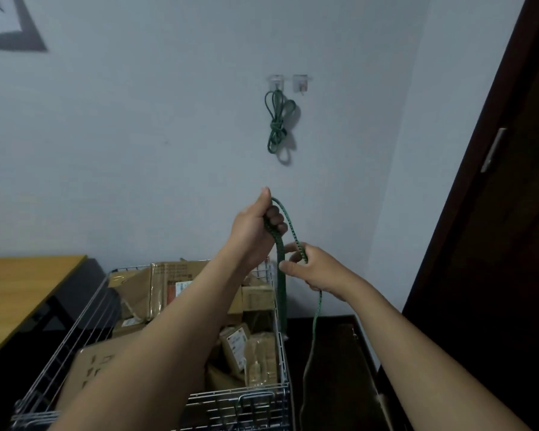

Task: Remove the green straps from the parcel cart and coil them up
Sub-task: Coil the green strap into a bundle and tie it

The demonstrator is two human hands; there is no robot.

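My left hand point(255, 225) is raised in a fist around folded loops of a green strap point(281, 275), thumb pointing up. From the fist several strands hang straight down past the cart's right rim. My right hand point(311, 269) pinches the same strap just below and to the right, and a loose tail drops from it toward the floor. A second green strap point(277, 119), coiled and knotted, hangs from a clear wall hook point(276, 80). The wire parcel cart point(280, 353) stands below my arms, filled with cardboard parcels.
An empty second hook point(301, 81) sits to the right of the first. A wooden table point(19, 293) stands to the left of the cart. A dark door point(495, 213) with a metal handle fills the right side. The floor to the right of the cart is dark.
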